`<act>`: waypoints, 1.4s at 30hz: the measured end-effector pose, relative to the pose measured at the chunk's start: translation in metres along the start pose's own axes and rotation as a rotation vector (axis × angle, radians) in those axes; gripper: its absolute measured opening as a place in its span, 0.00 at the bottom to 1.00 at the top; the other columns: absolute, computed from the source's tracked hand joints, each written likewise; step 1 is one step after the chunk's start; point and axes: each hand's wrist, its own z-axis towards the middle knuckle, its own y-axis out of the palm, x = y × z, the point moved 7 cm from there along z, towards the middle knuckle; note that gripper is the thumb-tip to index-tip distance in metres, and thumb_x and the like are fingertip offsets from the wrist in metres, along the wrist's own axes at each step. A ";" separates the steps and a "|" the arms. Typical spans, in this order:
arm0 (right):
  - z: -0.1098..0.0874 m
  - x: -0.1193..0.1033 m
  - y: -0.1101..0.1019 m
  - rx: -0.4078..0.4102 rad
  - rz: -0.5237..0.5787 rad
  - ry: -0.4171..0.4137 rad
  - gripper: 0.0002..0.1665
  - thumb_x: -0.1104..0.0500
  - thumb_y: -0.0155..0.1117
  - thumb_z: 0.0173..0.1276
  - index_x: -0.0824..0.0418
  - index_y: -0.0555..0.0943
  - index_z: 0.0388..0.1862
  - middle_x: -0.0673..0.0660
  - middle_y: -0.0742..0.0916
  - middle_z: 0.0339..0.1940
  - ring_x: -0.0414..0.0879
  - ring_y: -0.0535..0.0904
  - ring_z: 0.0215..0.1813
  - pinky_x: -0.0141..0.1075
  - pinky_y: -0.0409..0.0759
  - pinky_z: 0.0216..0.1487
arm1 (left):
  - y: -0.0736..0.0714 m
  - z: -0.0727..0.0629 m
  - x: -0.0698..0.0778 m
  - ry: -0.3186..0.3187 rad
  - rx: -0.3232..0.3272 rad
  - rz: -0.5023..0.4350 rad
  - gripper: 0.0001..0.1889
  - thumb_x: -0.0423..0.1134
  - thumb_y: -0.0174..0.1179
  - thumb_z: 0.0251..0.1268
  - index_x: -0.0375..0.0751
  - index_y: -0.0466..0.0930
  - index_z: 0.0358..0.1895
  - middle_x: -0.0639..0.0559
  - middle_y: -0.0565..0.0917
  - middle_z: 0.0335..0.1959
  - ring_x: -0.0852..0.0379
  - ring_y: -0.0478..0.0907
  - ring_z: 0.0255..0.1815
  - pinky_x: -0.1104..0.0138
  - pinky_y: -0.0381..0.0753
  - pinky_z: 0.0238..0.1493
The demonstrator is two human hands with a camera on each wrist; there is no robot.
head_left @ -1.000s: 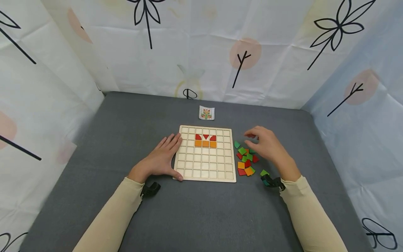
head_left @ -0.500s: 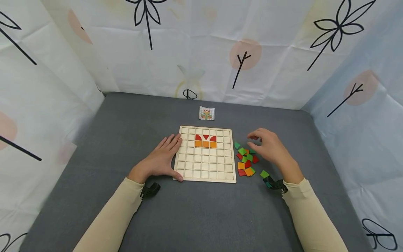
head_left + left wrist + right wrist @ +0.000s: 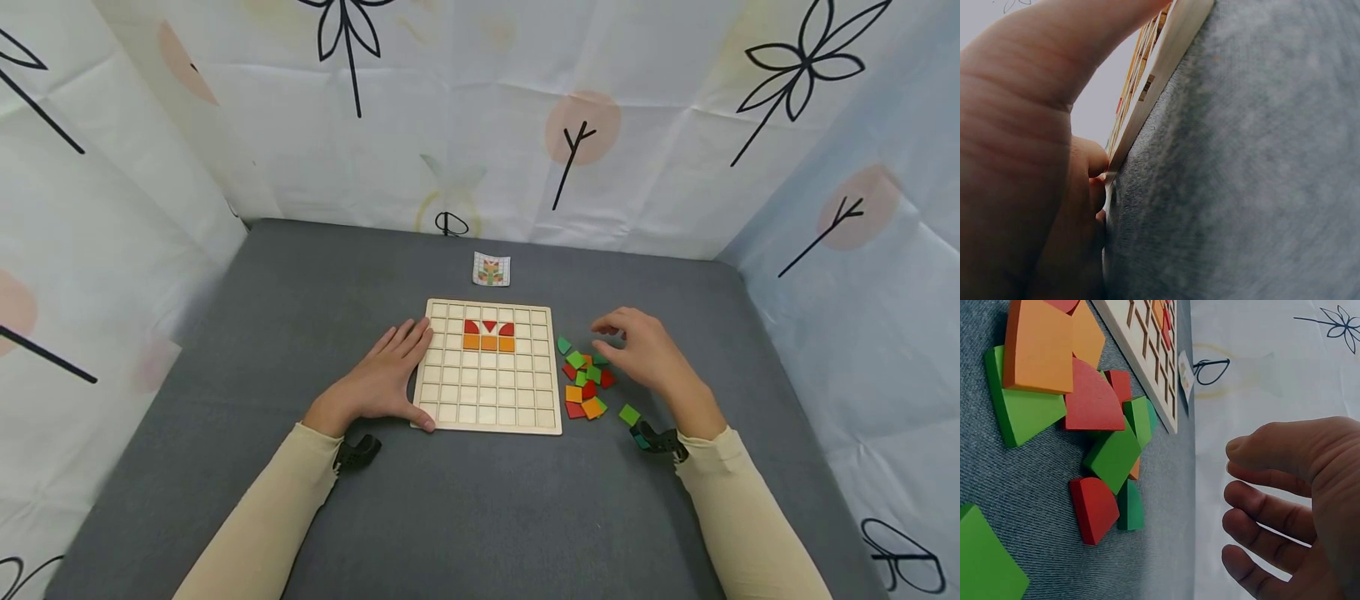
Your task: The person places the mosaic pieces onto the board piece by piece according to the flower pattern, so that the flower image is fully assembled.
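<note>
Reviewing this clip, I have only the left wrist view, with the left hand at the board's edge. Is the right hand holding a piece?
Observer: None shows in the right hand; in the right wrist view its fingers are apart from the loose pieces.
Operator: My view catches the board nearly edge-on. What is set in it?
Observer: From the head view, the board holds a row of three red pieces with three orange pieces on their near side.
Operator: Anything beyond its far edge?
Observer: Yes, a small card with a coloured pattern lies there.
</note>
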 end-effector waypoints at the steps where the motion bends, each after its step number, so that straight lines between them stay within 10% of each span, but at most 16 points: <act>1: 0.000 0.000 0.000 -0.002 0.000 0.002 0.15 0.64 0.73 0.75 0.67 0.88 0.57 0.63 0.87 0.51 0.60 0.81 0.52 0.60 0.82 0.57 | 0.000 0.000 0.000 0.001 0.001 0.001 0.83 0.79 0.78 0.42 0.33 0.38 0.89 0.41 0.36 0.91 0.38 0.32 0.90 0.46 0.33 0.87; 42: -0.004 0.021 0.029 -0.044 0.029 0.050 0.14 0.63 0.73 0.75 0.66 0.89 0.57 0.63 0.87 0.53 0.60 0.83 0.53 0.59 0.83 0.55 | 0.002 0.001 -0.002 -0.011 0.000 0.012 0.83 0.81 0.78 0.41 0.35 0.38 0.90 0.42 0.35 0.91 0.39 0.32 0.90 0.47 0.32 0.87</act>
